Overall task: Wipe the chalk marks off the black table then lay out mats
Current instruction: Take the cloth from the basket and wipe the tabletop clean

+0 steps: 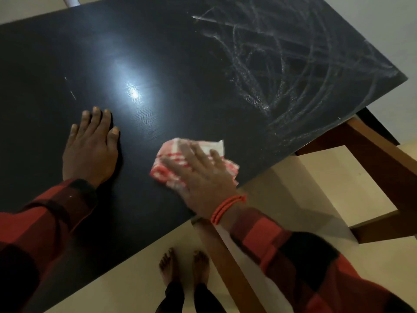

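Looking down from the head view, I see the black table (158,64) filling most of the frame, with white chalk marks (293,71) scrawled thickly over its far right part and two short faint strokes (72,93) left of the bright glare spot near the middle. My right hand (203,175) lies flat on a crumpled red-and-white checked cloth (178,168), fingers spread apart and pressing it to the table near the front edge; the hand is blurred, so I cannot tell if any finger curls under the fabric. My left hand (90,150) rests palm-down on bare tabletop well to the left of the cloth, fingers extended and close together, holding nothing. Between the cloth and the chalk lies a stretch of clean dark surface. Both sleeves are red-and-black checked, and one orange cord bracelet (225,208), wrapped in two strands, sits on the right wrist. Below the table edge I count two bare feet (182,267) on pale floor, and brown wooden table legs (372,159) with a crossbar stand at the right. One cloth, two hands; I see no mats in view.
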